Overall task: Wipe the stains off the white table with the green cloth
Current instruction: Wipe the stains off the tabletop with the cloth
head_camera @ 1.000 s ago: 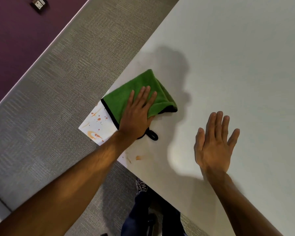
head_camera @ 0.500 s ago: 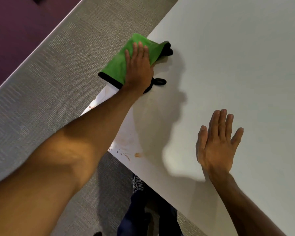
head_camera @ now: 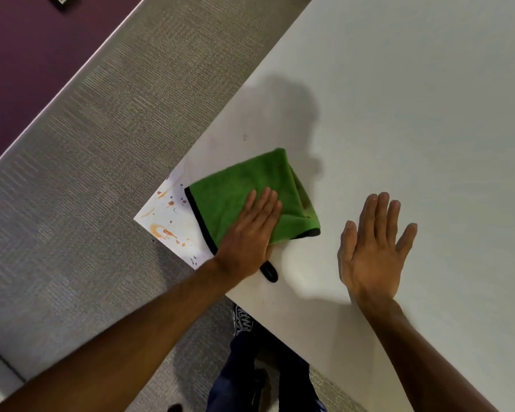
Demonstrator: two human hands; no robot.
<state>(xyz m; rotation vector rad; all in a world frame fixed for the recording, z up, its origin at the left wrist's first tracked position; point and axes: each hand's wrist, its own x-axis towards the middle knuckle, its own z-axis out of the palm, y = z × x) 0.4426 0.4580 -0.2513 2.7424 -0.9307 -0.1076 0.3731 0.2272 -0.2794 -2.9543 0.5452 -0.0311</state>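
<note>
My left hand (head_camera: 247,242) presses flat, fingers together, on the folded green cloth (head_camera: 250,197); the orange stains (head_camera: 164,230) lie just left, at the white table (head_camera: 399,114) corner. My right hand (head_camera: 372,248) rests open, holding nothing.

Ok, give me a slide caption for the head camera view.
Left hand presses green cloth beside orange stains at the white table corner.

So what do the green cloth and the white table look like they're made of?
Green cloth: likely microfibre or terry, going by its fuzzy matte pile and stitched black edging; it lies folded under the left hand.
White table: probably laminate or painted board; the surface is smooth and flat with a soft, low sheen. Orange stains sit on top as distinct splatters.
</note>
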